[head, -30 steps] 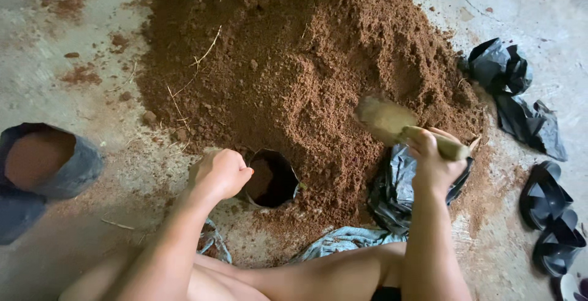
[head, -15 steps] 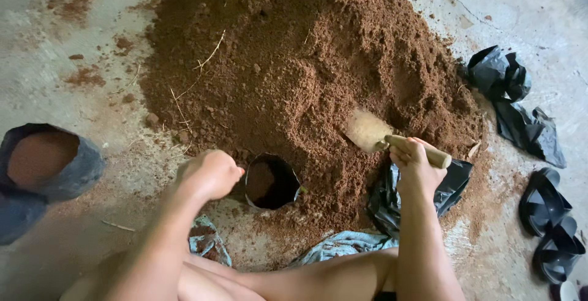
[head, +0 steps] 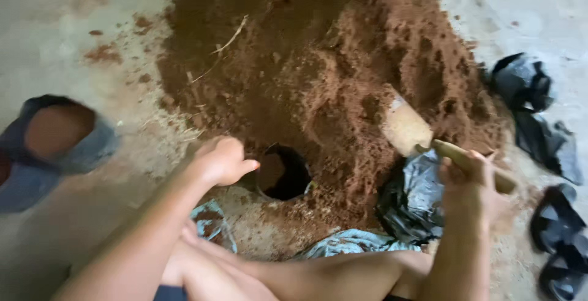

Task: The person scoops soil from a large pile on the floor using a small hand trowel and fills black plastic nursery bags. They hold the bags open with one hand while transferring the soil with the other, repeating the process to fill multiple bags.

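At the far left a filled grey grow bag (head: 55,135) sat upright on the concrete floor (head: 79,25), its soil level with the rim, well apart from where you worked. Your left hand (head: 222,161) was curled in a loose fist against the near rim of the small dark bag (head: 283,172) half buried at the foot of the heap; it looked as if you were pinning the rim so the mouth stayed open and upright, though whether the fingers actually pinched the edge I could not tell. Beyond it rose the big mound of reddish-brown soil (head: 318,62), with a dry straw stalk (head: 225,41) lying on its upper left slope, close enough that a scoop needed only a short swing to reach the open bag. Your right hand (head: 470,181) was closed firmly around the wooden handle of the trowel (head: 422,135), whose pale blade was pushed into the right flank of the mound, angled down to bite into loose soil. Just below that hand lay crumpled empty black bags (head: 413,200), within easy reach, and more black bags (head: 539,111) and dark sandals (head: 560,246) lay at the far right.
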